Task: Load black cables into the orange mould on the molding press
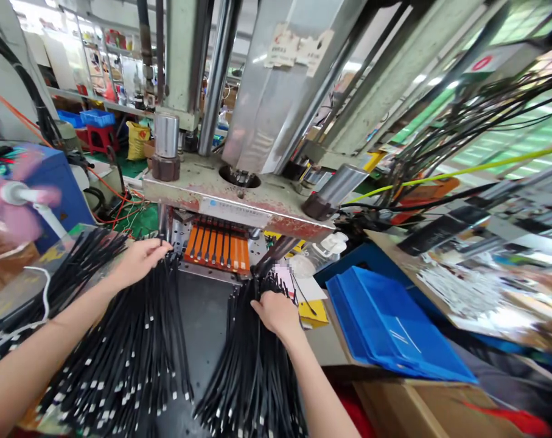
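Note:
My left hand [150, 258] is closed in a pinch at the top of the left bundle of black cables [139, 340], close to the machine's left post. What its fingertips hold is too small to name. My right hand [273, 310] lies on the upper part of the right bundle of black cables [252, 377], fingers curled around some of them. Both bundles hang over a dark plate [198, 322], their metal connector ends toward me. Between and beyond my hands, an orange mold [217, 246] holds several short black cable ends in a row under the press [239, 198].
A pink fan [17, 193] turns at the far left, near more black cables [84, 261]. Blue trays [389, 322] stand at the right above a cardboard box [403, 407]. White cables [467, 292] lie farther right, near another person's blurred arm [549, 292].

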Tool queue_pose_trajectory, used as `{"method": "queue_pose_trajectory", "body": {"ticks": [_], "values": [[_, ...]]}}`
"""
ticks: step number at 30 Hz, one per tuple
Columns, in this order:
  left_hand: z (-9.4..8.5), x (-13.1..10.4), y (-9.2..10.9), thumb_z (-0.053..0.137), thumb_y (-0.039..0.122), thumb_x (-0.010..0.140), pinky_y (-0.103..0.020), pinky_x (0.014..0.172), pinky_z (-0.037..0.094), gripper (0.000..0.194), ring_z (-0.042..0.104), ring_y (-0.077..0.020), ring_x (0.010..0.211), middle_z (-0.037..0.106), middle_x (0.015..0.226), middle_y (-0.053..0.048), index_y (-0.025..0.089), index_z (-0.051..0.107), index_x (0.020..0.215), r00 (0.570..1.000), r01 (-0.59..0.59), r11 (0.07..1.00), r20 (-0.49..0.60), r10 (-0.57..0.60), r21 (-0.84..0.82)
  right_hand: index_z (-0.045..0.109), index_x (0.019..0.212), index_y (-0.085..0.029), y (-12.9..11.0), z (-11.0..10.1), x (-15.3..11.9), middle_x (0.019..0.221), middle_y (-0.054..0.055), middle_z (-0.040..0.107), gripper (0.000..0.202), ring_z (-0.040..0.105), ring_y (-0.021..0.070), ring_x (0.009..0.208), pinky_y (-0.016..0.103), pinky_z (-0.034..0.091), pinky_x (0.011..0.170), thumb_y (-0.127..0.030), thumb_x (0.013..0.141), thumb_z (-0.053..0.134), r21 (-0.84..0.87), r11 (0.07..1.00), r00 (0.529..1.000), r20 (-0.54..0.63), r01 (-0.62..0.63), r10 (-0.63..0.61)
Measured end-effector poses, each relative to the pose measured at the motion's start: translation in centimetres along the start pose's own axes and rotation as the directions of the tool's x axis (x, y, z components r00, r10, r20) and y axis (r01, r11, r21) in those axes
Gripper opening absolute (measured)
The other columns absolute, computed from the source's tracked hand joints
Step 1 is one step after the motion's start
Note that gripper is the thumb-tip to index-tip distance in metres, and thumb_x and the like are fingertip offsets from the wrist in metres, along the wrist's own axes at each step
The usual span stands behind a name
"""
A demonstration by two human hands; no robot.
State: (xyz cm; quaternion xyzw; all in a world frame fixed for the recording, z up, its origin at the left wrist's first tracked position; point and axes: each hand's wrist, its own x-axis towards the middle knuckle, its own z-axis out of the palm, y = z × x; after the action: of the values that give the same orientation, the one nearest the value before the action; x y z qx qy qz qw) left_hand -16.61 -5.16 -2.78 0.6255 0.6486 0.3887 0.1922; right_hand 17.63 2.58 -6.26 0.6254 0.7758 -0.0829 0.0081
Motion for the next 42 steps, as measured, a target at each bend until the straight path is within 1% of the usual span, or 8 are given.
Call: {"method": "queue_pose_trajectory", "body": {"ticks": [6,13,22,27,33,36,39,42], "values": [[3.6,2.1,6.7,0.051,0.038,0.085,-0.019,0.051,0.043,0.031,0.050,-0.0067,0.051,0.057,0.069,0.001,0.013,0.066,0.095,0.967,-0.049,0.916,0.212,0.144,-0.398,0.054,0.064,-0.022,-0.4,-1.5,-1.0,0.062,0.006,0.065,0.030,0.065,0.0247,0.066,0.031,0.041,0.061,-0.040,0.088,0.055,0.236,0.968,0.977,-0.209,0.089,-0.038],[5.2,3.7,11.4,0.056,0.041,0.084,-0.017,0.043,0.042,0.030,0.052,-0.0073,0.045,0.057,0.059,0.001,0.012,0.062,0.084,0.909,0.049,0.847,0.376,0.182,-0.529,0.051,0.077,-0.022,-5.3,-4.3,-4.3,0.061,-0.003,0.062,0.018,0.052,0.0108,0.046,0.021,0.037,0.048,-0.035,0.091,0.050,0.770,0.469,0.898,-0.322,0.432,-0.299],[4.0,5.9,14.8,0.066,0.041,0.078,-0.019,0.043,0.046,0.031,0.057,-0.0102,0.042,0.060,0.050,-0.001,0.012,0.058,0.073,0.849,-0.028,0.845,0.434,0.303,-0.534,0.055,0.084,-0.021,-6.3,-3.6,-4.4,0.065,-0.003,0.055,0.022,0.047,0.0097,0.051,0.021,0.038,0.051,-0.037,0.094,0.044,0.850,0.277,0.861,-0.327,0.448,-0.389],[3.9,7.4,16.1,0.048,0.031,0.091,-0.022,0.050,0.047,0.023,0.058,-0.0108,0.047,0.057,0.052,0.001,0.013,0.059,0.081,0.888,-0.369,0.854,0.133,0.440,-0.366,0.063,0.089,-0.021,-5.7,-1.1,-3.8,0.065,-0.002,0.055,0.016,0.049,0.0123,0.057,0.023,0.039,0.057,-0.033,0.089,0.054,0.742,0.451,0.856,-0.330,0.496,-0.398],[4.8,8.0,18.2,0.045,0.022,0.094,-0.031,0.079,0.049,0.020,0.062,-0.0158,0.084,0.065,0.087,-0.006,0.016,0.063,0.091,0.572,-0.815,0.564,-0.026,0.820,-0.135,0.060,0.064,-0.018,-4.4,-1.6,4.1,0.053,-0.002,0.053,0.029,0.047,0.0131,0.051,0.024,0.037,0.054,-0.039,0.083,0.056,0.637,0.627,0.877,-0.447,0.449,-0.174],[6.8,7.9,16.2,0.052,0.023,0.090,-0.031,0.079,0.049,0.018,0.061,-0.0157,0.084,0.064,0.097,-0.006,0.017,0.059,0.105,0.658,-0.750,0.647,-0.055,0.751,-0.137,0.063,0.066,-0.016,-4.3,-2.7,7.9,0.056,-0.001,0.057,0.028,0.051,0.0141,0.056,0.023,0.038,0.056,-0.037,0.082,0.056,0.592,0.680,0.854,-0.510,0.432,-0.099],[8.8,7.5,12.2,0.054,0.023,0.088,-0.031,0.077,0.049,0.014,0.061,-0.0160,0.080,0.065,0.092,-0.005,0.016,0.060,0.100,0.786,-0.611,0.791,0.151,0.599,0.041,0.068,0.071,-0.017,-4.7,-3.4,9.4,0.063,0.000,0.064,0.023,0.058,0.0149,0.062,0.022,0.041,0.061,-0.030,0.084,0.055,0.579,0.710,0.872,-0.479,0.401,-0.102],[10.0,6.3,8.6,0.052,0.024,0.091,-0.038,0.097,0.043,0.022,0.060,-0.0221,0.109,0.066,0.115,-0.010,0.018,0.062,0.109,0.660,-0.714,0.669,0.514,0.548,0.205,0.071,0.074,-0.021,-5.1,-3.6,9.6,0.065,-0.001,0.067,0.017,0.064,0.0156,0.067,0.023,0.045,0.067,-0.025,0.084,0.058,0.549,0.757,0.895,-0.433,0.355,-0.106]]}}
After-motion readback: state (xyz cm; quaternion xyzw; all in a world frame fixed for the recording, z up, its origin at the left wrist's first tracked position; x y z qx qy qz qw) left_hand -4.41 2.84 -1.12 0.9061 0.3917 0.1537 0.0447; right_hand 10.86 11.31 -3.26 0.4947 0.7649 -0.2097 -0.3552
